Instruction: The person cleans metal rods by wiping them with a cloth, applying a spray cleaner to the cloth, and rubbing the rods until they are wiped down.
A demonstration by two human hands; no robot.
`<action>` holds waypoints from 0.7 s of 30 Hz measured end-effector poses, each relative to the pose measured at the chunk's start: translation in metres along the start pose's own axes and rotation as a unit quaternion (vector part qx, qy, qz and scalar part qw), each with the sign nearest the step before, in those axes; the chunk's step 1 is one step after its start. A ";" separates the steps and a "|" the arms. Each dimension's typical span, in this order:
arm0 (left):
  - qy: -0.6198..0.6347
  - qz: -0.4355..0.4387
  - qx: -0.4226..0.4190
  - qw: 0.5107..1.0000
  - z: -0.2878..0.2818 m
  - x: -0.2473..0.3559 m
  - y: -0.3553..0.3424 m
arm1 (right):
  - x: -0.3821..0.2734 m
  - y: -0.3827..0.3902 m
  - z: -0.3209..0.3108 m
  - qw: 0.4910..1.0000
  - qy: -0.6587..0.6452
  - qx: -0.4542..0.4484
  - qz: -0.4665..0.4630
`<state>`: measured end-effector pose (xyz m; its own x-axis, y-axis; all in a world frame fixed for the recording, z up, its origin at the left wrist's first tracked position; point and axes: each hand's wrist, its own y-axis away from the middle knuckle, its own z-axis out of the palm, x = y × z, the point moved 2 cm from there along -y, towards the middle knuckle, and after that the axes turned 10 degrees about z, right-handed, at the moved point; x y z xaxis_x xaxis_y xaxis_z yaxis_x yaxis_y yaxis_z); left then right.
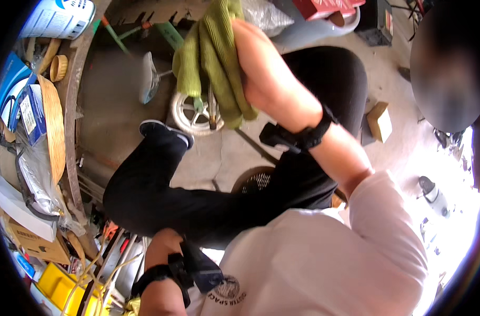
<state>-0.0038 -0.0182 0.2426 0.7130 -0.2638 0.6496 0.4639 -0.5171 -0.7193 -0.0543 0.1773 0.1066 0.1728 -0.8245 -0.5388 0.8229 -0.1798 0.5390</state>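
A green ribbed cloth [211,63] hangs in folds from my right hand [250,50], which is stretched out ahead of me. The cloth covers most of its fingers. Just below the cloth's lower edge is a small white spoked wheel [180,118] with a dark-tipped metal rod [212,113] beside it. The cloth hides whatever the wheel is fixed to. My left hand [169,238] is low beside my left thigh, and its fingers are out of sight. Black bands with small boxes circle both wrists.
A cluttered shelf [71,121] runs along the left, with a white and blue can [58,18], boxes and a yellow bin [61,287]. A grey tub [324,31] stands at the far side, with a red box in it. A small carton [379,122] sits on the floor at right.
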 end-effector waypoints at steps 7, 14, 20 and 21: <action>-0.001 -0.006 0.004 1.000 0.005 -0.002 0.008 | 0.000 -0.009 -0.007 0.996 0.037 -0.076 0.013; -0.001 0.006 0.013 1.000 0.000 -0.001 0.009 | 0.003 -0.021 -0.008 0.996 0.034 -0.084 0.005; -0.010 -0.008 0.010 1.000 0.001 0.004 0.004 | 0.001 -0.009 -0.013 0.987 0.041 -0.144 0.057; -0.013 -0.009 0.005 1.000 -0.003 0.001 0.004 | -0.001 -0.020 -0.004 0.982 0.044 -0.179 0.046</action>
<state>-0.0027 -0.0226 0.2406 0.7174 -0.2336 0.6563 0.4824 -0.5131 -0.7099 -0.0690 0.1840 0.0936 0.2888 -0.7762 -0.5604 0.9361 0.1062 0.3353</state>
